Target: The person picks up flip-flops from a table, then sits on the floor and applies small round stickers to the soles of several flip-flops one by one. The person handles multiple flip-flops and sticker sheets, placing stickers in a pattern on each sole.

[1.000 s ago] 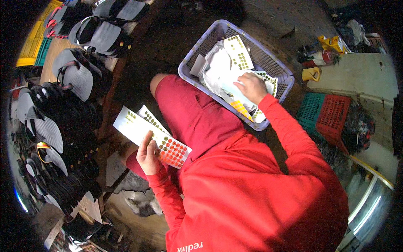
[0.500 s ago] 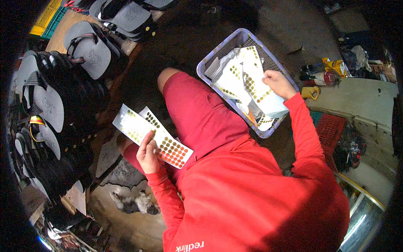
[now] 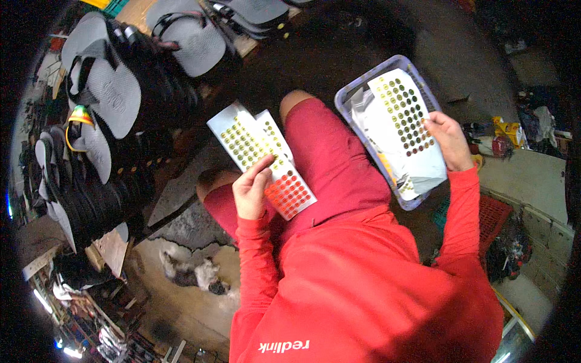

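My left hand (image 3: 252,189) is closed on white sticker sheets (image 3: 235,134) above my left thigh. Rows of round gold stickers cover their upper part, and red ones fill the lower end. At least two sheets overlap there. On the right, my right hand (image 3: 448,140) pinches the edge of another sticker sheet (image 3: 387,91), with gold and dark round stickers. This sheet is over a lilac plastic basket (image 3: 342,97), hiding much of its contents. Crumpled white paper (image 3: 362,112) shows inside the basket beside the sheet.
Stacks of grey and black flip-flops (image 3: 115,97) fill the left side, with more flip-flops (image 3: 196,42) on a wooden surface at the far left. A cat (image 3: 190,272) lies on the floor at lower left. Red crates (image 3: 496,224) stand right of my right arm.
My right hand has raised its sheet so that more of its sticker rows face up. The left-hand sheets are tilted differently, showing more gold and red stickers. The whole view has shifted.
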Tool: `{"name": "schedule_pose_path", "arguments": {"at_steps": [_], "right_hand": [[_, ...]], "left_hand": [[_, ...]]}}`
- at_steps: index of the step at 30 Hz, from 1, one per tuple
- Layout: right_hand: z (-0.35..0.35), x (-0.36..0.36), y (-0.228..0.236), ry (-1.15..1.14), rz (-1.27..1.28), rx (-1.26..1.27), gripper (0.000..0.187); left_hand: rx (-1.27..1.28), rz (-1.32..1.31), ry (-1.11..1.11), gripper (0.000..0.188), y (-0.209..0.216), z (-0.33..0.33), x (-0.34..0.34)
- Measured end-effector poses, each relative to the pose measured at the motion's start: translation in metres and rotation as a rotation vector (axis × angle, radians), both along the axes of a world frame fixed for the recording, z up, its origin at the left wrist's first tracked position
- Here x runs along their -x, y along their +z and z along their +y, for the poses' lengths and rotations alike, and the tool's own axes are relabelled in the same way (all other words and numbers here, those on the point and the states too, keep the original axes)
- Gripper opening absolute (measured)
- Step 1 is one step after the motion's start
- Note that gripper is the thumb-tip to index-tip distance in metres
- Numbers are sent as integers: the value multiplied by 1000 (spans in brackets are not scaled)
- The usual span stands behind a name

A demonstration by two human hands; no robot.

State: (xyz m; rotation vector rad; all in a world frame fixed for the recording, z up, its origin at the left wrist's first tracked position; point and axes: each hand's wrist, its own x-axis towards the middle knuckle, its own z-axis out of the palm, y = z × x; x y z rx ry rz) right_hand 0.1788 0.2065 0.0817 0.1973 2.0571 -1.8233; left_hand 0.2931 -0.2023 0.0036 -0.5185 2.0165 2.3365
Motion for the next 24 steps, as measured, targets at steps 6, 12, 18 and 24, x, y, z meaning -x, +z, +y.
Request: {"name": "schedule_pose_path", "arguments": {"at_steps": [6,12,18,24], "right_hand": [[1,13,12,20,-16,-54,14],[-83,46,30,1171,159,-192,23],[-189,42,23,1434,745,-444,17],[-186,-1,17,228,1339,-500,34]], "left_hand": [[22,25,-16,28,-6,-1,-4],[203,-27,-457,35,28,0,51],[-166,32,-969,21,41,64,72],[-601,-139,-165,18,20,27,34]]}}
